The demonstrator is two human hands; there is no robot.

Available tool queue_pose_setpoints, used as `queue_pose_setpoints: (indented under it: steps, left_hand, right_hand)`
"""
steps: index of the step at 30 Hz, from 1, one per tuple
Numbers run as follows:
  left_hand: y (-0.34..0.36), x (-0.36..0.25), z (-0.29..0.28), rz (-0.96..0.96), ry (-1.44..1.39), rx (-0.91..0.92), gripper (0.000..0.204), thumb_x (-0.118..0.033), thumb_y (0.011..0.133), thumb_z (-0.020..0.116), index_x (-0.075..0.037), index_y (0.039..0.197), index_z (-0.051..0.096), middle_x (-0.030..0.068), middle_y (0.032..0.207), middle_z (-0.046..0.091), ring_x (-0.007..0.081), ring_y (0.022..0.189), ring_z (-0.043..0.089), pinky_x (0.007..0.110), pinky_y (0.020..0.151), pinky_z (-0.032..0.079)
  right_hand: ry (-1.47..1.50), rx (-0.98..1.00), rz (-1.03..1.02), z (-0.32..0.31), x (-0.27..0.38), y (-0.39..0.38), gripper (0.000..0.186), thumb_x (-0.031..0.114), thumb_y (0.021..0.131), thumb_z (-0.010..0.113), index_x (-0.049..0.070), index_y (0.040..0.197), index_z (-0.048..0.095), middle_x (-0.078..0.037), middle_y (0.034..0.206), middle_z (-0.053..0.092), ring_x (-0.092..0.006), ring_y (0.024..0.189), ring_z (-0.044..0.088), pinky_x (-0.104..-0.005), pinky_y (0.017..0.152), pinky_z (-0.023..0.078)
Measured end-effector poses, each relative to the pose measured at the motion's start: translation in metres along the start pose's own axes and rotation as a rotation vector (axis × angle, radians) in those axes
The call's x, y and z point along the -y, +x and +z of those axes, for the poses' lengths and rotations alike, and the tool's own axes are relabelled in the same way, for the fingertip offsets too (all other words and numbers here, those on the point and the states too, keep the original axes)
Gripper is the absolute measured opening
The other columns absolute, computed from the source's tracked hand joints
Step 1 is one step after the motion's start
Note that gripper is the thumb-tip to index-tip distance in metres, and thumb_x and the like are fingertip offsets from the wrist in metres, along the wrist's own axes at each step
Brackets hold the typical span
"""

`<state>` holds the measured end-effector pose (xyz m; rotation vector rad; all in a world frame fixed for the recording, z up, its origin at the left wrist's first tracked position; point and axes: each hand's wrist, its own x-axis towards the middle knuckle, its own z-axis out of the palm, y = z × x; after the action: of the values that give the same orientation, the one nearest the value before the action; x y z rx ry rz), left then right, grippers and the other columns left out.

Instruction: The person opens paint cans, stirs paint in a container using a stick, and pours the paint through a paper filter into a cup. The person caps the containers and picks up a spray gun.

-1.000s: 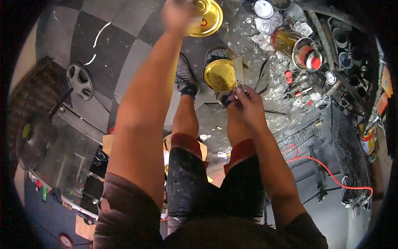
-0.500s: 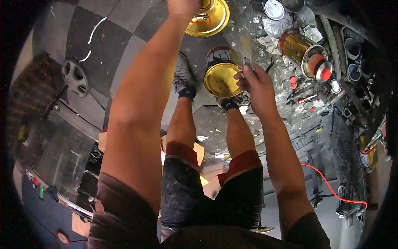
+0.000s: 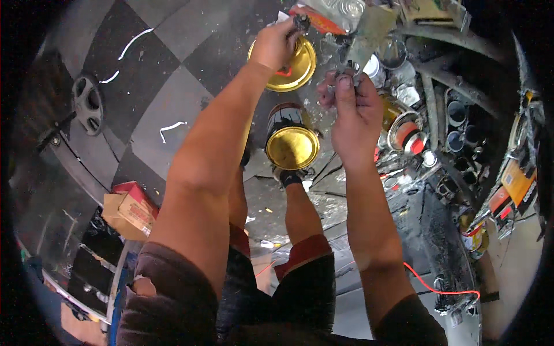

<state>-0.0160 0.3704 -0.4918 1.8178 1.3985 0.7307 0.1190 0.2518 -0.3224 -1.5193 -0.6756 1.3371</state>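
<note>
My left hand point(image 3: 277, 47) reaches forward over a round gold can lid point(image 3: 300, 74) lying at the far middle. Its fingers are closed around a small dark grey thing point(image 3: 301, 22) that I cannot identify. Nearer me, my right hand point(image 3: 355, 112) is raised with its fingers curled in a pinch. From them rises a flat, pale scraper-like blade point(image 3: 368, 39), blurred and partly see-through; its grip is mostly hidden. Between my forearms stands a dark-sided can point(image 3: 292, 147) with its gold round end toward me, just beyond my shoe.
A tipped gold can point(image 3: 394, 115) and a red-capped container point(image 3: 413, 142) lie among clutter to the right. Several dark cups point(image 3: 456, 113) stand beyond. At left are a cardboard box point(image 3: 130, 212) and a grey wheel point(image 3: 88, 104). An orange hose point(image 3: 438, 290) crosses at lower right.
My view has shifted forward and right. My left hand, cut off at the top edge before, now shows with the dark thing. My right hand has moved farther forward, the blade still in it.
</note>
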Motion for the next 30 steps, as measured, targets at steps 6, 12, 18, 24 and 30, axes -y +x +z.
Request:
queue_pose_setpoints:
  steps: [6, 12, 18, 24, 30]
  left_hand:
    - [0.001, -0.005, 0.019, 0.093, -0.055, -0.013, 0.031, -0.011, 0.09, 0.064, -0.019, 0.12, 0.063, 0.0161, 0.099, 0.071, 0.0441, 0.096, 0.065, 0.049, 0.082, 0.055]
    - [-0.003, -0.002, 0.004, 0.102, 0.012, 0.015, 0.025, -0.013, 0.091, 0.064, -0.013, 0.116, 0.064, 0.0186, 0.103, 0.071, 0.0447, 0.099, 0.065, 0.051, 0.094, 0.05]
    - [-0.01, -0.012, 0.009, -0.044, -0.203, 0.057, 0.033, -0.012, 0.097, 0.058, -0.02, 0.129, 0.065, 0.012, 0.124, 0.071, 0.0355, 0.115, 0.065, 0.059, 0.109, 0.041]
    - [-0.007, 0.001, -0.001, 0.015, -0.055, 0.072, 0.03, -0.01, 0.095, 0.059, -0.019, 0.122, 0.065, 0.011, 0.12, 0.072, 0.0353, 0.11, 0.067, 0.058, 0.107, 0.044]
    - [0.004, -0.013, 0.009, -0.05, -0.021, 0.105, 0.025, -0.01, 0.094, 0.059, -0.017, 0.117, 0.066, 0.0144, 0.117, 0.071, 0.042, 0.108, 0.064, 0.046, 0.095, 0.052]
  right_hand:
    - [-0.247, 0.04, 0.202, 0.003, -0.03, 0.028, 0.026, 0.026, 0.106, 0.06, 0.002, 0.106, 0.066, -0.005, 0.084, 0.069, -0.0081, 0.059, 0.053, -0.0269, 0.053, 0.043]
    - [0.125, 0.018, -0.366, 0.032, 0.071, -0.015, 0.032, 0.027, 0.109, 0.051, -0.002, 0.103, 0.064, -0.018, 0.093, 0.072, -0.0161, 0.064, 0.061, -0.0264, 0.059, 0.051]
    - [-0.091, 0.017, 0.24, 0.017, -0.032, 0.016, 0.025, 0.025, 0.106, 0.06, 0.002, 0.103, 0.066, -0.01, 0.08, 0.072, -0.0066, 0.055, 0.051, -0.0225, 0.049, 0.036]
    - [0.231, -0.103, -0.258, 0.038, 0.054, -0.008, 0.018, 0.018, 0.104, 0.056, 0.003, 0.096, 0.061, -0.011, 0.087, 0.07, -0.0095, 0.061, 0.054, -0.0247, 0.052, 0.042]
    - [-0.093, -0.027, 0.173, 0.013, -0.03, 0.022, 0.021, 0.021, 0.106, 0.057, 0.002, 0.1, 0.064, -0.009, 0.083, 0.07, -0.0087, 0.056, 0.052, -0.0247, 0.051, 0.04]
